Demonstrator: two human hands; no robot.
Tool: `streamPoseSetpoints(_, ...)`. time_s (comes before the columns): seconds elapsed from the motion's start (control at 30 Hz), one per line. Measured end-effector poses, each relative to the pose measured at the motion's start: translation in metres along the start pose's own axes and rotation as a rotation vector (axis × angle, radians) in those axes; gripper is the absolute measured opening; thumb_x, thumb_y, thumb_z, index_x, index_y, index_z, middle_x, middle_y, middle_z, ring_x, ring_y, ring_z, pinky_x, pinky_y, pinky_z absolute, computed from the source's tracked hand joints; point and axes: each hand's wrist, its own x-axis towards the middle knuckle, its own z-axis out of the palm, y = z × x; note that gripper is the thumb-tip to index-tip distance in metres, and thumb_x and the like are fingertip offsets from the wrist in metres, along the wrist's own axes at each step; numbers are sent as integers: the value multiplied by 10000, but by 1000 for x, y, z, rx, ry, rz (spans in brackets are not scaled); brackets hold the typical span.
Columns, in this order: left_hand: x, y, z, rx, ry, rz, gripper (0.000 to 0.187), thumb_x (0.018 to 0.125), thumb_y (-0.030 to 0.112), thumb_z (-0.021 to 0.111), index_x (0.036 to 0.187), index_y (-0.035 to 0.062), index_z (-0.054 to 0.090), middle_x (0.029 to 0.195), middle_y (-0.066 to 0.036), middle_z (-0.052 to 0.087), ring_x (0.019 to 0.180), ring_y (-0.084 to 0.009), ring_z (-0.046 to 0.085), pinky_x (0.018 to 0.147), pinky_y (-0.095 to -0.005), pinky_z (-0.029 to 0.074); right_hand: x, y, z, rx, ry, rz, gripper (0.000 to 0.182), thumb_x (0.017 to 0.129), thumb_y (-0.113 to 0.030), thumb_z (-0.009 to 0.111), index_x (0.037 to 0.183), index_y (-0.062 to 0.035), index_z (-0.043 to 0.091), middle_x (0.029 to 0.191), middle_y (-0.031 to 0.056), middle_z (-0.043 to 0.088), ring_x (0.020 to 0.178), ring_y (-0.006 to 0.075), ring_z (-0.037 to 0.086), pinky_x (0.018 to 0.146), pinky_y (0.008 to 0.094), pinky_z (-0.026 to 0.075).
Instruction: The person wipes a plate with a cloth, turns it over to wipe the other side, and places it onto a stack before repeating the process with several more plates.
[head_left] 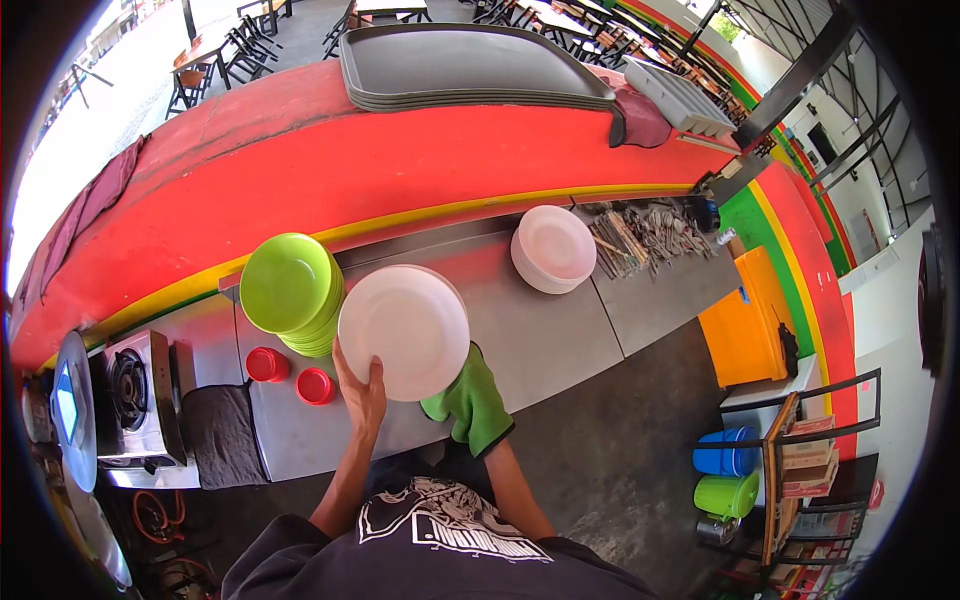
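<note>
Above the steel counter, my left hand grips the lower left edge of a white plate, its thumb lying on the plate's face. More plate rims show behind it at the upper right. My right hand is covered by a green cloth at the plate's lower right; its fingers are hidden. A tall stack of lime green plates stands left of the white plate. Two small red bowls sit below that stack. Farther right is a stack of white bowls or plates.
Cutlery lies on the counter's right part. A gas stove and a dark cloth are at the left. Large grey trays rest on the red ledge. An orange container stands beyond the counter's right end.
</note>
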Motion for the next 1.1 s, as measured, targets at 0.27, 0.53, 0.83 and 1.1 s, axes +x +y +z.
streamPoseSetpoints(0.27,-4,1,-3,-7,66,-23,451,1006,175,528,1396,-8,395,1271,-179,532,1152,-257,531,983,-366,426,-8,-3,-1,-95,-21,-42,358,936,-103,563,1272,9,513,1061,93,633,931,194,570,860,280,478)
streamPoseSetpoints(0.53,-11,8,5,-159,134,-67,302,1051,320,489,1050,18,481,846,-21,510,760,-94,445,685,-264,394,-24,-33,4,-426,-119,-158,402,914,-57,534,1309,10,500,1091,115,637,955,186,572,879,275,466)
streamPoseSetpoints(0.83,-6,23,8,-279,114,-54,338,1043,340,507,1073,5,537,859,-12,559,781,-78,478,719,-244,412,-19,-6,-36,-79,61,-185,375,819,-35,595,1187,31,556,1068,149,621,957,258,572,892,325,461)
streamPoseSetpoints(1.1,-17,36,23,-198,-73,-39,290,1042,294,511,993,9,540,790,-4,526,731,-86,444,647,-263,397,-71,-13,-13,-750,14,-513,388,828,-66,613,1206,11,573,1159,169,610,1070,311,556,972,381,432)
